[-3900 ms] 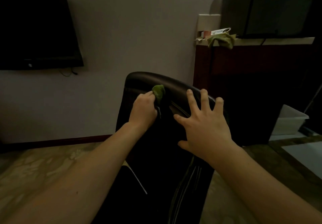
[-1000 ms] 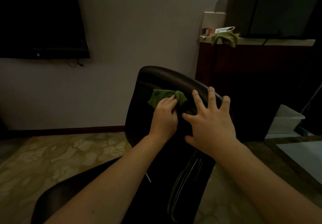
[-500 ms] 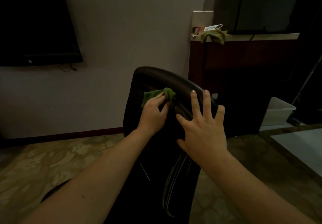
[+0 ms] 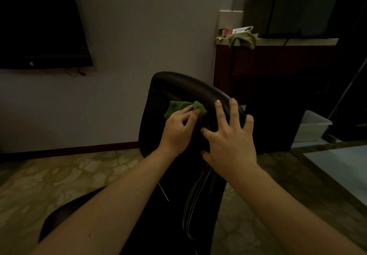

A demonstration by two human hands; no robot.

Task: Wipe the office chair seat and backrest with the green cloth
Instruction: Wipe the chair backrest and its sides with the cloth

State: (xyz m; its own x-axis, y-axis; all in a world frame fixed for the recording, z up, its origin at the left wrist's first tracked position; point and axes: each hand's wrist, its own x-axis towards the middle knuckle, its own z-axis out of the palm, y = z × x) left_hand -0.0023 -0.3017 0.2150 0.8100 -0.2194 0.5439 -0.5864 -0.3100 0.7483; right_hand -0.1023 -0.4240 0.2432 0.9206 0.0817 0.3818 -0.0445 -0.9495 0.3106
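A dark office chair stands in front of me, its backrest (image 4: pixel 174 88) rising at centre and part of the seat (image 4: pixel 65 211) showing at lower left. My left hand (image 4: pixel 178 129) presses the green cloth (image 4: pixel 178 106) against the upper backrest, fingers curled over the cloth. My right hand (image 4: pixel 230 141) lies spread on the backrest's right side, its fingertips reaching the top edge.
A dark cabinet (image 4: pixel 278 88) stands right of the chair with another greenish cloth (image 4: pixel 244 38) and small boxes on top. A white plastic bin (image 4: pixel 311 125) sits on the floor at right. A wall-mounted TV (image 4: pixel 39 26) hangs at left. Patterned floor (image 4: pixel 59 175) surrounds the chair.
My left hand has kept rubbing the cloth over the upper backrest, shifting it slightly sideways. My right hand stays braced on the backrest.
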